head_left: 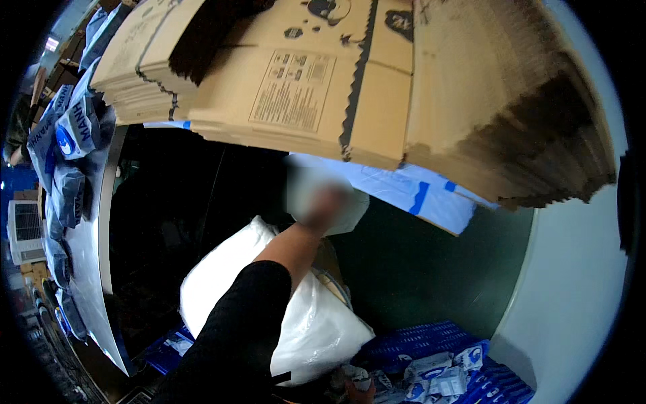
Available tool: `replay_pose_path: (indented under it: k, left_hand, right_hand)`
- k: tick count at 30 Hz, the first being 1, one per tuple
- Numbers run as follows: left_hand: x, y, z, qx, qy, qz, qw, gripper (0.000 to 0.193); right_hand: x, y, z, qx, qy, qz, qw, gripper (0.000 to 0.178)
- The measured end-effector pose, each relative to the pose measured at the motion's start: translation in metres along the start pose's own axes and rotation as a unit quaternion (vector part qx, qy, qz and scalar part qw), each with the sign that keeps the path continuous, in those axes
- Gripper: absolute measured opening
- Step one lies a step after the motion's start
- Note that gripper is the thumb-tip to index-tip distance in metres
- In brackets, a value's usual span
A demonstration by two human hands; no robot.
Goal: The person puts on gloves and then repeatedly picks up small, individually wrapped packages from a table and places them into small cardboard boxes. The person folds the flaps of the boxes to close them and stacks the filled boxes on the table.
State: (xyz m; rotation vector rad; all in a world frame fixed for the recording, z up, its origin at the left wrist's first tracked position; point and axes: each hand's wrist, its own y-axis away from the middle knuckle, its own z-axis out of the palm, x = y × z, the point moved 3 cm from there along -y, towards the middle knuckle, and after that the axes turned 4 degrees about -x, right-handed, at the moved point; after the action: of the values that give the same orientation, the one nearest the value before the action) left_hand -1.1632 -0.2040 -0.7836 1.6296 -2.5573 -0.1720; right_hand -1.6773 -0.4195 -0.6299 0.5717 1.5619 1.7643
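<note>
My left arm, in a black sleeve, reaches up from the lower edge across a large white plastic bag (309,337). At its end my left hand (326,205) is smeared, and its fingers cannot be made out. It is over or against a pale, whitish flat thing (355,214), just below the stacked cartons. Whether the hand grips that thing does not show. At the bottom edge my right hand (360,392) shows only in small part, beside small grey-and-white packets (437,374); its fingers are mostly hidden.
Stacks of flattened brown cartons (296,87) fill the top, with blue-and-white packaging (417,192) beneath. Grey bags (77,128) lie along a metal edge (101,222) at left. A blue printed box (431,337) holds packets at the bottom. A pale wall (565,283) stands at right.
</note>
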Motion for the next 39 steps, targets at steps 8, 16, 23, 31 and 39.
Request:
replay_pose_path:
  k: [8, 16, 23, 31, 39]
  left_hand:
    - [0.002, 0.001, -0.012, -0.293, 0.072, -0.113, 0.947, 0.095]
    - [-0.099, 0.089, -0.181, -0.012, 0.313, -0.039, 0.949, 0.107]
    - [-0.161, 0.362, -0.090, -0.421, 0.621, -0.407, 0.521, 0.099]
    - [-0.085, 0.379, -0.104, -0.346, 0.623, -0.473, 0.518, 0.082]
    - [0.135, 0.364, -0.063, -0.273, 0.777, -0.417, 0.384, 0.078]
  right_hand:
    - [0.003, -0.005, 0.020, 0.072, 0.206, -0.125, 0.968, 0.060]
    - [-0.025, 0.027, 0.045, 0.100, 0.243, -0.194, 0.945, 0.051]
    - [0.001, 0.033, 0.048, 0.042, 0.191, -0.133, 0.972, 0.044]
    - [0.020, 0.034, 0.021, 0.115, 0.043, -0.133, 0.983, 0.053]
    - [-0.155, 0.019, -0.116, 0.268, 0.021, -0.298, 0.916, 0.058]
